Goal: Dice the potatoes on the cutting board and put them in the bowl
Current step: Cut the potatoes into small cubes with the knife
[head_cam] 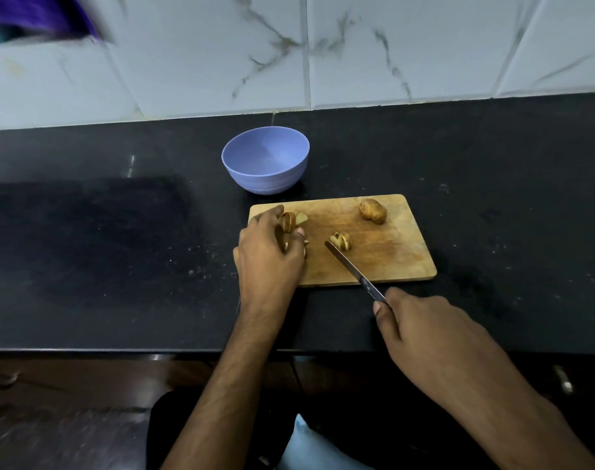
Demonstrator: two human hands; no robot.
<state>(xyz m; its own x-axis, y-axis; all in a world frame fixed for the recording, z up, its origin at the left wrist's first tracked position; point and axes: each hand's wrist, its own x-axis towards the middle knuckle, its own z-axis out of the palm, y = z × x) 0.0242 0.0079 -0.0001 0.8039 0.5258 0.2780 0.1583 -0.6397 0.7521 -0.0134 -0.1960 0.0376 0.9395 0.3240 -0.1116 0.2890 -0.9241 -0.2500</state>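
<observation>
A wooden cutting board (384,262) lies on the black counter. A whole brown potato (373,210) sits at its far right. A small cluster of cut potato pieces (341,240) lies mid-board, with the knife (352,268) tip touching it. My right hand (421,330) grips the knife handle off the board's near edge. At the board's left end my left hand (267,256) curls around sliced potato pieces (289,221), with one slice lying beside them. A blue bowl (265,178) stands behind the board; it holds nothing that I can see.
The black counter (492,198) runs left and right, backed by a white marbled tile wall (357,52). A purple blurred object (35,15) shows at the top left. The counter's front edge is just below my forearms.
</observation>
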